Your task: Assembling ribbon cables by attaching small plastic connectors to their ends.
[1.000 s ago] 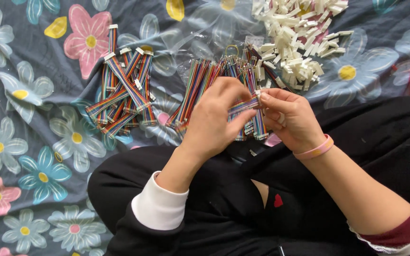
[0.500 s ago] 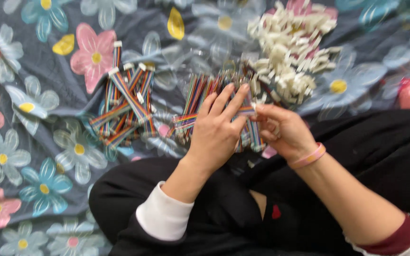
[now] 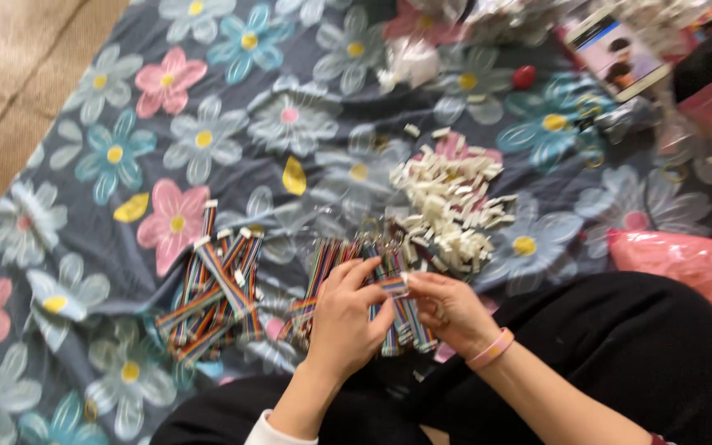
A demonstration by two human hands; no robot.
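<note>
Both hands, left hand [image 3: 346, 317] and right hand [image 3: 448, 311], fingers pinching one striped ribbon cable [image 3: 392, 285]; white connector pile [image 3: 448, 206] at one o'clock, cable bundle [image 3: 212, 295] at nine.

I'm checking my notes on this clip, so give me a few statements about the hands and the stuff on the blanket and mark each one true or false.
1. Both hands hold a striped ribbon cable between them. True: the left hand and right hand pinch it at its white end.
2. The white pieces lie in a pile beyond the hands. True.
3. The blanket is plain grey. False: it has large flowers in pink, blue and white.
4. The finished cable pile lies to the right of the hands. False: it lies to their left.
5. A pink band is on the right wrist. True.
</note>
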